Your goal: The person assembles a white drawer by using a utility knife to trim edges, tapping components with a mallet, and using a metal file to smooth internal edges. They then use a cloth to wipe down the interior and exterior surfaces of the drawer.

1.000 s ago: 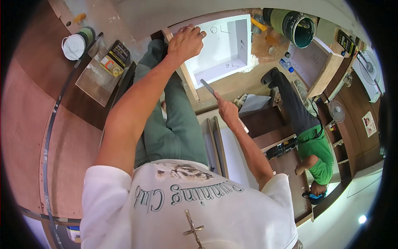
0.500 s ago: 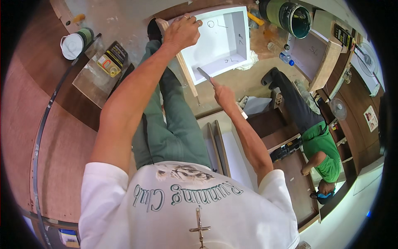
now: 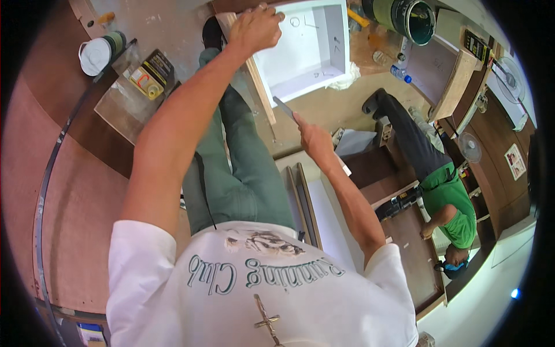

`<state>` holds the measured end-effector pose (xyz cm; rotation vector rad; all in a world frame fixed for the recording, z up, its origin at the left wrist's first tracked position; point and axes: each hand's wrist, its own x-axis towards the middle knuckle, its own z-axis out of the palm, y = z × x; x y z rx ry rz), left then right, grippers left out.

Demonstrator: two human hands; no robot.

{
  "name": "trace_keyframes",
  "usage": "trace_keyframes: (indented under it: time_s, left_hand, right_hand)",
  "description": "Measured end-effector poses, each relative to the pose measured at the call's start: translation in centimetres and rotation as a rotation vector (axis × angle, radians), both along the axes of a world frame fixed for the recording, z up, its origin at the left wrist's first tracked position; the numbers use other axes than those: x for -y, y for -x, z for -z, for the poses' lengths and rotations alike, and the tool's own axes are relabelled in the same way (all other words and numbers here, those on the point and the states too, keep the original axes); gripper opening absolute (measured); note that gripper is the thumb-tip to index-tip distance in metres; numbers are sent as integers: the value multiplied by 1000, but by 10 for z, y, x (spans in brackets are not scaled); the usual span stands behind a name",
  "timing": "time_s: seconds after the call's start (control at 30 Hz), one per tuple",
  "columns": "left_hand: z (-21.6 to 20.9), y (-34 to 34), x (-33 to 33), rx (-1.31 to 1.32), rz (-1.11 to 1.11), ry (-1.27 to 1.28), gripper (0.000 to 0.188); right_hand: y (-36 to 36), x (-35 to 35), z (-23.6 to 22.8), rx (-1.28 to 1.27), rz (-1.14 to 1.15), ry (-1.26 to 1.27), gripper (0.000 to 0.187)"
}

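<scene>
A white drawer box (image 3: 298, 55) with a wood-edged front panel (image 3: 260, 87) lies before me at the top of the view. My left hand (image 3: 257, 30) is closed over the panel side of the drawer, its fingers curled onto the white inside. Below the drawer's near corner, my right hand (image 3: 316, 140) grips a flat grey metal file (image 3: 282, 107) by its brownish handle end. The blade points up and left, its tip close to the panel's lower end; whether they touch I cannot tell.
At left, a capped can (image 3: 95, 56) and a yellow-black container (image 3: 151, 75) stand by a wooden block. A large green can (image 3: 419, 23), water bottle (image 3: 399, 74) and second drawer (image 3: 430, 72) lie upper right. A co-worker in green (image 3: 448, 196) bends at right, near an open cabinet (image 3: 404, 254).
The view has shifted slightly. The file and my right hand sit a little nearer to me relative to the drawer and its panel. My left hand keeps its hold.
</scene>
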<state>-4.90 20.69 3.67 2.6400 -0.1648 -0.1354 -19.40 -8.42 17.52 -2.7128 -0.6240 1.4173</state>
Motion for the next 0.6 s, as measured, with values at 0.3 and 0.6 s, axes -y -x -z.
trace_keyframes:
  time_s: [0.3,0.6]
  left_hand:
    - [-4,-2,4,-52,-11,12,32]
    - [-5,-1,10,-38,-28,24,27]
  right_hand:
    - [-5,3,18,-12,-92,61,51]
    - [-2,29,31,134,-41,-117,49]
